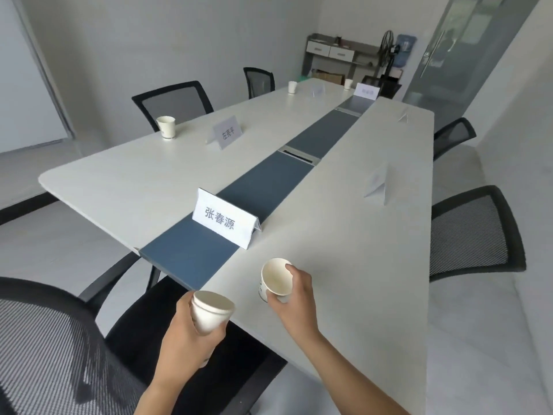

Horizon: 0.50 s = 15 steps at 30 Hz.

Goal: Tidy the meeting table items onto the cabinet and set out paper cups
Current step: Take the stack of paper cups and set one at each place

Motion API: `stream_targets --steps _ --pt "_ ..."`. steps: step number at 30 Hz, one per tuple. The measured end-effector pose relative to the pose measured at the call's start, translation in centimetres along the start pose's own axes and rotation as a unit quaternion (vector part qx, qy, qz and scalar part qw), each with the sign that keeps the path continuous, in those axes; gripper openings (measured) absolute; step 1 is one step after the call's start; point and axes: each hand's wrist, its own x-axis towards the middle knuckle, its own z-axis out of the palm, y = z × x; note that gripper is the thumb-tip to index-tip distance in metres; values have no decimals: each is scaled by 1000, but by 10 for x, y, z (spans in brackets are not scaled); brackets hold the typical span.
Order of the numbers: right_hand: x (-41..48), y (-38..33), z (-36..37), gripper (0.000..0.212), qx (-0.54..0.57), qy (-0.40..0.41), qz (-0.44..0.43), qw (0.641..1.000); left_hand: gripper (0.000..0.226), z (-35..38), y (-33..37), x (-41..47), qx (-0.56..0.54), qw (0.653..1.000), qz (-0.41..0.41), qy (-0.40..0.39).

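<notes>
I see the meeting table (359, 235) running from 6 toward 1 o'clock, a mesh chair (45, 339) at 8 o'clock cut off by the frame edge, and a cabinet (335, 55) far off at 1 o'clock, its contents blurred. At 6 o'clock the left hand (182, 336) wraps a stack of paper cups (211, 311), count unclear, just off the table's near edge. Toward 5 o'clock the right hand (296, 298) clasps a single paper cup (276, 280) tilted over the tabletop; I cannot tell whether its base touches.

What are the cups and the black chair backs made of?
Cup in the right hand: probably paper, matte white, thin rim. Cup stack in the left hand: same look. Chair back: black see-through mesh, likely fabric, in a smooth frame.
</notes>
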Motion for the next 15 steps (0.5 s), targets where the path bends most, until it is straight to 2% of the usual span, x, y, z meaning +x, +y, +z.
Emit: stream_targets --steps 3,7,15 --pt "14 10 18 60 -36 -5 -10 999 68 -7 -7 2 -6 999 -11 31" --pt "27 24 36 61 -56 -17 21 998 72 -6 -13 4 1 999 -4 52" --pt "27 38 39 67 -73 -64 20 995 74 1 -15 2 20 998 -4 59"
